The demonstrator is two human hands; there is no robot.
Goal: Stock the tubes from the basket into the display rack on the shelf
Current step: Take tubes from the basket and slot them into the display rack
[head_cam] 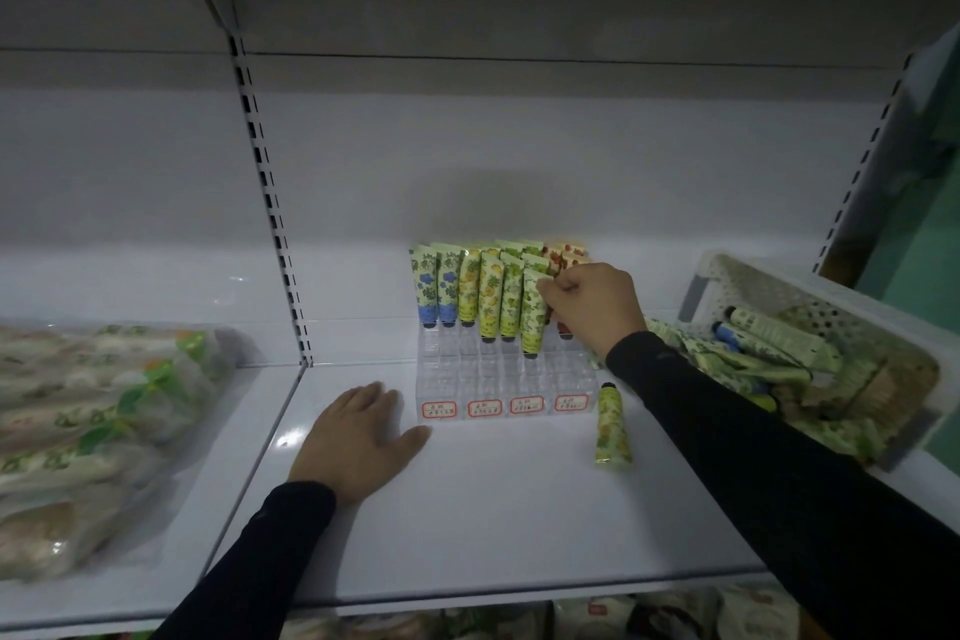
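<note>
The right hand (589,309) pinches the flat crimped top of a glossy green leaf-printed tube (532,314), cap down in the clear stepped acrylic display rack (501,382) at the middle of the smooth white metal shelf (467,509). Blue, yellow, green and red-printed tubes stand upright in rows around it. The left hand (358,437) lies flat, fingers spread, holding nothing, just left of the rack's front corner. A yellow-green tube (612,424) lies loose beside the rack's right corner. The white perforated plastic basket (769,291) sits tilted at the shelf's right edge, tubes heaped inside.
</note>
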